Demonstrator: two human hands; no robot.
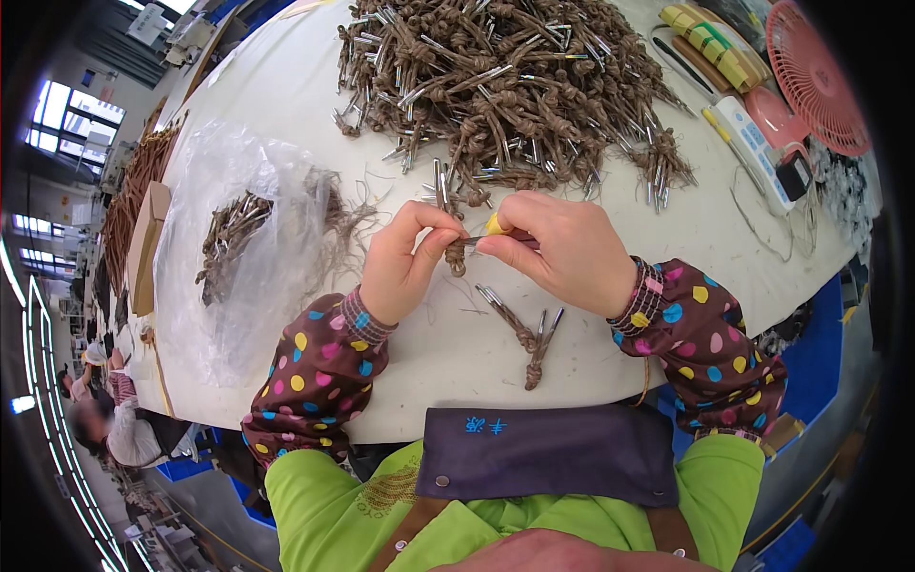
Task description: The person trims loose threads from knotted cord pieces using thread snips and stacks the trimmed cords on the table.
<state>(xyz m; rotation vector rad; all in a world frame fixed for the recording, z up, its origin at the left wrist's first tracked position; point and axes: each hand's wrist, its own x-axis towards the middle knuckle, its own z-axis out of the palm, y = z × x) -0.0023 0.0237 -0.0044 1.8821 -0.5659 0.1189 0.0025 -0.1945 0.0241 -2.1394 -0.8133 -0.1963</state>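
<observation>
My left hand (410, 262) pinches a knotted brown cord (457, 257) between thumb and fingertips; its silvery metal tips stick up above the fingers. Close against it, my right hand (562, 250) is closed, thumb against forefinger, on a thin dark tool with a yellow part (495, 225). The fingers hide most of that tool, so its kind cannot be told. Just below my hands, two more knotted cord pieces (529, 357) with metal tips lie on the white table (429, 391). Beyond my hands rises a large heap of the same knotted cords (505, 86).
To the left lies a clear plastic bag (238, 324) with knotted cords in it, beside a cardboard box (148, 248). A pink fan (815, 76), a white power strip (753, 148) and yellow-wrapped packs (715, 43) stand at the far right. Another person (133, 429) sits at far left.
</observation>
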